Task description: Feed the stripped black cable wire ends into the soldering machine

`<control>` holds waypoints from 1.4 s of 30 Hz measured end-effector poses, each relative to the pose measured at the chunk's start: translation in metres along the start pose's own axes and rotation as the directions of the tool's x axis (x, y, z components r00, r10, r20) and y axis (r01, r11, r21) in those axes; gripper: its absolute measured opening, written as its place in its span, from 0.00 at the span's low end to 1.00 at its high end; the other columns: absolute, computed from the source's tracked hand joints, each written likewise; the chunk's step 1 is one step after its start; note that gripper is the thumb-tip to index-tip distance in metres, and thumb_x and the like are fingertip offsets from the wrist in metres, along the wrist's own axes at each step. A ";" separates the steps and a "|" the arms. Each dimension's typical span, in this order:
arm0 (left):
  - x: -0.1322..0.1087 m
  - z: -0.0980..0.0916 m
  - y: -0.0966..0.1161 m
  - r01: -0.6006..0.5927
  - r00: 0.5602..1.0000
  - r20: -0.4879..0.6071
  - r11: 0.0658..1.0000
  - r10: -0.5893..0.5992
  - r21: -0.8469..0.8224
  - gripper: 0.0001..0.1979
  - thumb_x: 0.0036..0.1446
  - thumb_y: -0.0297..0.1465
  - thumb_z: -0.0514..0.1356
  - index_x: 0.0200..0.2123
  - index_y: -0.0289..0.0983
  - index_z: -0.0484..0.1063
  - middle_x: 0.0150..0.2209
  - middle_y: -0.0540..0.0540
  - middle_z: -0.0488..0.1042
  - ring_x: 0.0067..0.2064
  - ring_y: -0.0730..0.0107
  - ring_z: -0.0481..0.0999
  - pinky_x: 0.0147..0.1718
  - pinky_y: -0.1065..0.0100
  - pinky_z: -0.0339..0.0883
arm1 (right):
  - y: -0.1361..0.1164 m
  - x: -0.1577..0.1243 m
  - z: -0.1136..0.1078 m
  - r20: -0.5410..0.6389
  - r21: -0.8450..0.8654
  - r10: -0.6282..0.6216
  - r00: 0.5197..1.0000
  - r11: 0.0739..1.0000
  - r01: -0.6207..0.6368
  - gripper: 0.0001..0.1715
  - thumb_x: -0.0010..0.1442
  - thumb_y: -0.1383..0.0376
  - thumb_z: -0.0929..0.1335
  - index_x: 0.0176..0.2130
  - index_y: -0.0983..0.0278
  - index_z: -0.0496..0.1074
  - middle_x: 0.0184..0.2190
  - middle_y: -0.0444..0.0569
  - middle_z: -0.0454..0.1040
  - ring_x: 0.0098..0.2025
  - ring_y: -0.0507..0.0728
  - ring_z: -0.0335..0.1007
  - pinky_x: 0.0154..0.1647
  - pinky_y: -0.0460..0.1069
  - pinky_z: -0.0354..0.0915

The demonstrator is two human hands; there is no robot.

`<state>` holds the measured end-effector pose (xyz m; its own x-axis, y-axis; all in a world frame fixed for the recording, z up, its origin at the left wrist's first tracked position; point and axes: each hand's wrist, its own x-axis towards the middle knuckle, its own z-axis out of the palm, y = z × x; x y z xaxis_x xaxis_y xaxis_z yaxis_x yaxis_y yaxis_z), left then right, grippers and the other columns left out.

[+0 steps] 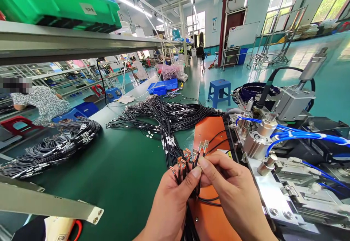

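black cables [62,150] lie coiled on the left side of the green bench [123,171], with a bigger pile [158,109] heaped mid-bench. left hand [172,199] has its fingers wrapped round a bunch of cable ends [183,164], metal tips up. right hand's [236,188] fingers look pinched on one, by the orange panel [207,128]. far right's a machine [258,148] with blue tubes [296,134].

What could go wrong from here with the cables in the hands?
Several thin black cables with metal ends are bunched between the left hand and right hand, so one might slip free.
The heaped bundle of white-labelled black cables on the green tabletop overlaps itself, so it could tangle.
The silvery metal machine with blue tubes stands beside the right hand; a cable might snag.
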<state>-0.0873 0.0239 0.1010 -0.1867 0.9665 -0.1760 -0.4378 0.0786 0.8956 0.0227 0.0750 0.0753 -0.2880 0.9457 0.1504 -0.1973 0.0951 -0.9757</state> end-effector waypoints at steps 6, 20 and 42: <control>0.001 -0.006 -0.005 -0.042 0.996 0.081 0.999 0.040 0.025 0.16 0.56 0.38 0.69 0.45 0.36 0.79 0.38 0.44 0.79 0.40 0.61 0.77 0.42 0.64 0.70 | -0.008 -0.001 0.008 0.240 0.235 0.100 0.966 0.959 -0.158 0.11 0.57 0.59 0.75 0.40 0.59 0.76 0.40 0.47 0.74 0.41 0.55 0.73 0.44 0.49 0.70; 0.003 -0.011 -0.006 -0.029 0.992 0.125 0.992 0.013 0.126 0.15 0.57 0.40 0.69 0.39 0.34 0.79 0.31 0.45 0.77 0.31 0.70 0.74 0.31 0.71 0.69 | -0.008 0.007 0.017 0.315 0.285 0.216 0.924 0.907 -0.310 0.14 0.51 0.58 0.79 0.34 0.63 0.77 0.16 0.34 0.58 0.15 0.43 0.44 0.14 0.41 0.44; 0.006 -0.010 -0.010 0.057 0.992 0.111 0.997 -0.063 0.058 0.22 0.52 0.43 0.72 0.42 0.33 0.79 0.35 0.42 0.78 0.33 0.67 0.76 0.31 0.70 0.69 | 0.004 0.008 0.017 0.285 0.328 0.316 0.905 0.855 -0.402 0.18 0.54 0.54 0.77 0.36 0.66 0.78 0.23 0.40 0.66 0.17 0.43 0.48 0.15 0.41 0.43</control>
<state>-0.0923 0.0266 0.0868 -0.0602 0.9807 -0.1858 -0.3963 0.1474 0.9062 0.0034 0.0777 0.0753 -0.5904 0.7971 -0.1266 -0.3603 -0.4007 -0.8424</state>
